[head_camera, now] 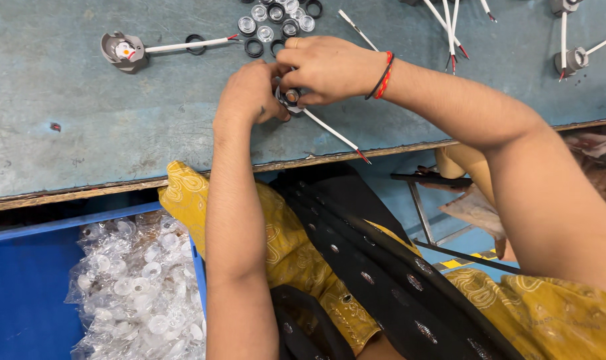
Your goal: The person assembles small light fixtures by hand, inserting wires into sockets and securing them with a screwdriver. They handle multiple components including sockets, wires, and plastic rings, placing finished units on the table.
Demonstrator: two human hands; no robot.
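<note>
Location: at the near edge of the worn blue-green workbench [83,133], both hands meet over one small part.
Left hand [249,93]: clenched around the small grey lamp housing [291,97], steadying it from the left.
Right hand [326,70]: fingers pinched on the top of the same housing; a red and a black bangle sit at the wrist.
Workpiece position: the housing rests on or just above the bench, its white lead wire [333,133] trailing toward the bench edge, red-tipped.
Technique: judged from the grip, the part is best kept low and square to the surface, pressure applied evenly, with the lead kept free of the fingers. What is being seated is hidden by the fingers; possibly a lens.
Loose stock: clear lenses [259,12] and black rings [253,47] lie just beyond the hands.
Finished unit: a housing with lead [124,51] lies well left.
Container: the blue bin [23,287] below the bench holds a clear plastic bag of lenses [139,287].
</note>
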